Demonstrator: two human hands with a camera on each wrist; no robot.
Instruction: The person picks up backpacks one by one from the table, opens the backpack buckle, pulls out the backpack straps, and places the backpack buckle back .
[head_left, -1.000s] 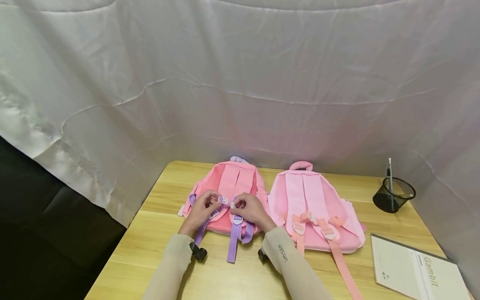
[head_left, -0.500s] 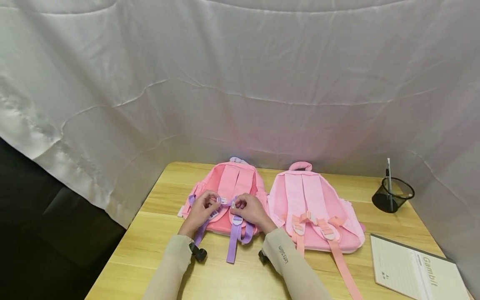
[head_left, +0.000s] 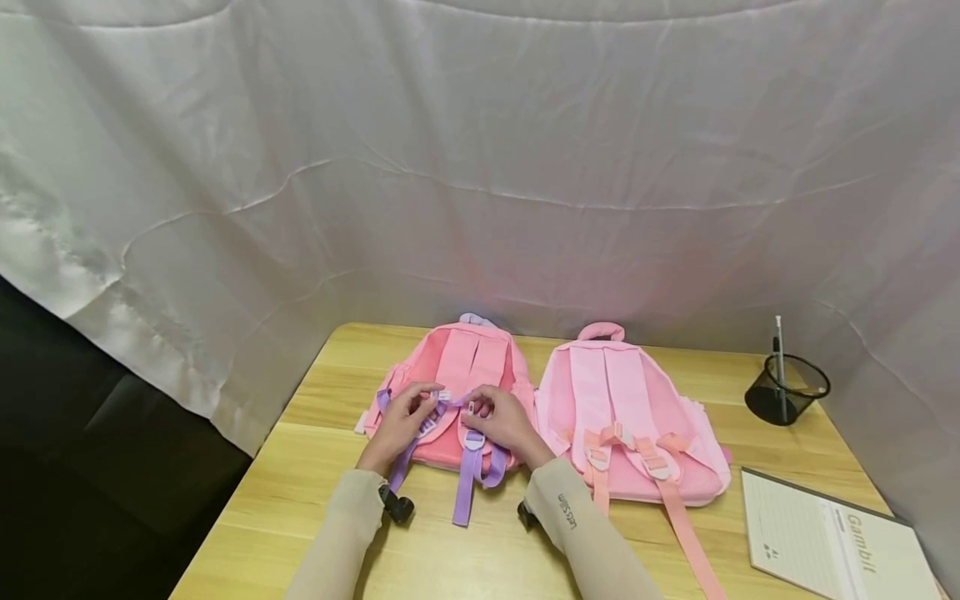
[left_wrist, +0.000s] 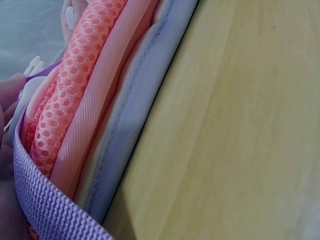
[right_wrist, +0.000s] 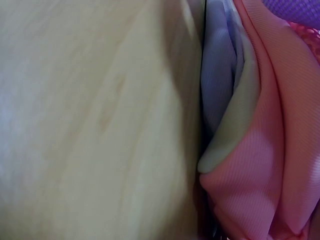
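A coral-pink backpack [head_left: 427, 358] lies on the table with its shoulder straps facing up. Over its lower middle, my left hand [head_left: 397, 425] pinches a small white buckle piece [head_left: 444, 396] on purple webbing. Opposite it, the fingers of my right hand [head_left: 508, 421] are curled at another white buckle piece [head_left: 471, 407], with a short purple strap [head_left: 457, 403] spanning between the hands. In the left wrist view, purple webbing [left_wrist: 45, 200] loops past the pink mesh edge [left_wrist: 70, 95]. The right wrist view shows the bag's folded pink side [right_wrist: 250, 185] with no hand clearly visible.
A lighter pink backpack [head_left: 555, 392] lies right beside the first, its peach strap [head_left: 686, 533] trailing toward the front. Farther right are a black mesh pen cup [head_left: 767, 404] with pens and a notebook [head_left: 795, 517]. A grey curtain [head_left: 525, 167] hangs behind the wooden table [head_left: 300, 483].
Both hands stay in nearly the same spot. The buckle piece at the left hand has shifted slightly up and left, and more purple strap shows between the hands.
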